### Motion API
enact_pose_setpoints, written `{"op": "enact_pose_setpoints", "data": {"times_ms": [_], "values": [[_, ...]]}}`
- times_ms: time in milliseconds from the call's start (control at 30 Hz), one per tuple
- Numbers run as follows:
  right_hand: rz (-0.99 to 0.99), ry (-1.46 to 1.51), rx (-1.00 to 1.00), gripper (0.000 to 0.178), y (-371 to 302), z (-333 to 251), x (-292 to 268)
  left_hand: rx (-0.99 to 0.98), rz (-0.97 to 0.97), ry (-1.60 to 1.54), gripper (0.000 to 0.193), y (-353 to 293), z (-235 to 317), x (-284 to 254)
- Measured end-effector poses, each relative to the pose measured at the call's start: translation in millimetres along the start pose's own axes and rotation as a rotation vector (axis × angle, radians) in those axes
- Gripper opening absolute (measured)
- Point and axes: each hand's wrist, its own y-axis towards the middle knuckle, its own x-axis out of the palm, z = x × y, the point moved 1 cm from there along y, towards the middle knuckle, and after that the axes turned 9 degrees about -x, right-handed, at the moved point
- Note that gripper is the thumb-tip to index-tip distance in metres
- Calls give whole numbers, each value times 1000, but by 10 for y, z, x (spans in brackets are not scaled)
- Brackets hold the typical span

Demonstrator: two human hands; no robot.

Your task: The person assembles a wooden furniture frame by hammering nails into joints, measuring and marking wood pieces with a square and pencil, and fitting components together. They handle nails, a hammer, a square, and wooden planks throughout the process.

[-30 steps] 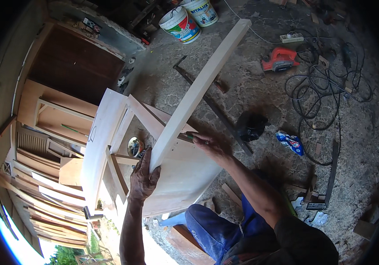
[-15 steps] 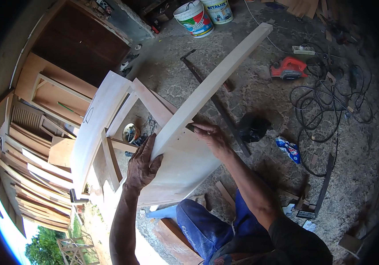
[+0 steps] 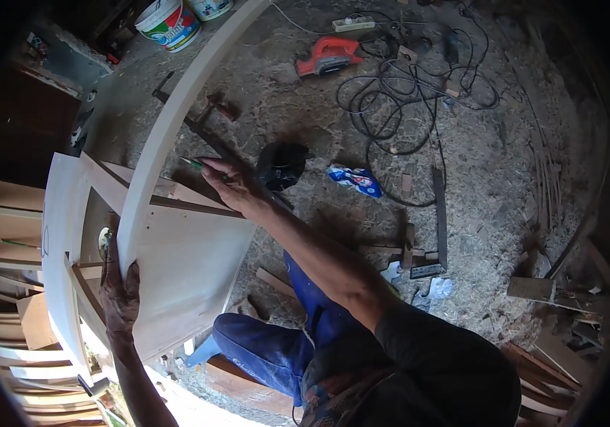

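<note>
A long pale wooden batten (image 3: 160, 135) slants over a wooden frame with a whitish panel (image 3: 187, 260). My left hand (image 3: 120, 292) grips the batten's near end, thumb on the right side and fingers along the left. Just right of the batten, my right hand (image 3: 228, 186) is closed on a slim green pencil (image 3: 192, 162), its tip pointing left toward the batten. The pencil and the batten look apart. A curved pale board (image 3: 63, 235) forms the left side of the frame.
On the rough floor lie a bar clamp (image 3: 209, 135), a black bag (image 3: 281, 165), a blue-and-white packet (image 3: 355, 181), a red electric planer (image 3: 328, 55) and tangled black cable (image 3: 383, 107). A paint bucket (image 3: 168, 25) stands at the back. Curved boards (image 3: 41, 377) are stacked at left.
The view has swung right, so the frame and batten sit further left. My right hand has come away from the batten's edge, and its pencil now shows. My left hand keeps its hold.
</note>
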Motion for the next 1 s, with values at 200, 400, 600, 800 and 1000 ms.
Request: {"op": "enact_pose_setpoints", "data": {"times_ms": [200,400,600,800,1000], "values": [[234,-742,261,19,-1724,250,-2358,218,181,375,59,133,-15,6],[862,-931,1028,70,-4362,309,-4075,61,185,294,73,216,399,62],[1173,-737,1213,60,-5705,1145,-4383,65,118,330,64,329,686,-151],[1133,-697,1217,52,-5330,1199,-4436,109,-115,-503,37,-21,994,-76],[1055,-612,1055,45,-5006,1378,-4554,-21,-289,-960,31,-391,1022,548]]}}
